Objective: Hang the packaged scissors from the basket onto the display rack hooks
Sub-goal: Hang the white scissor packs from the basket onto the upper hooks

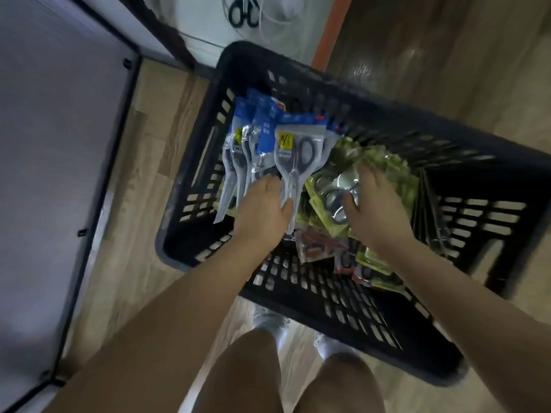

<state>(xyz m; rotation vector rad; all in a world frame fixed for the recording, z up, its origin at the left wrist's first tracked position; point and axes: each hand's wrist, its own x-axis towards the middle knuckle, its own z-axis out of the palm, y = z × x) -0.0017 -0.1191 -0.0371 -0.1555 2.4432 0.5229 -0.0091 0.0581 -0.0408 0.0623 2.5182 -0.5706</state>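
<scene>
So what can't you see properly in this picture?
- Head view: the display rack hooks are not shown at all.
- Left hand fingertips: buried among the blue-topped scissor packs.
- Words on the packs: too blurred to read.
- Packs under the green-backed packs: covered by the right hand.
- Basket: right side cut off by the edge.

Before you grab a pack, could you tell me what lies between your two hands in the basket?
In the head view, one clear blue-topped scissors pack lies between the left hand and right hand.

A basket (372, 308) sits on the floor (143, 174) ahead of the person's knees (286, 380), packaged scissors (295, 162) inside. A panel (50, 174) lies to its left.
</scene>
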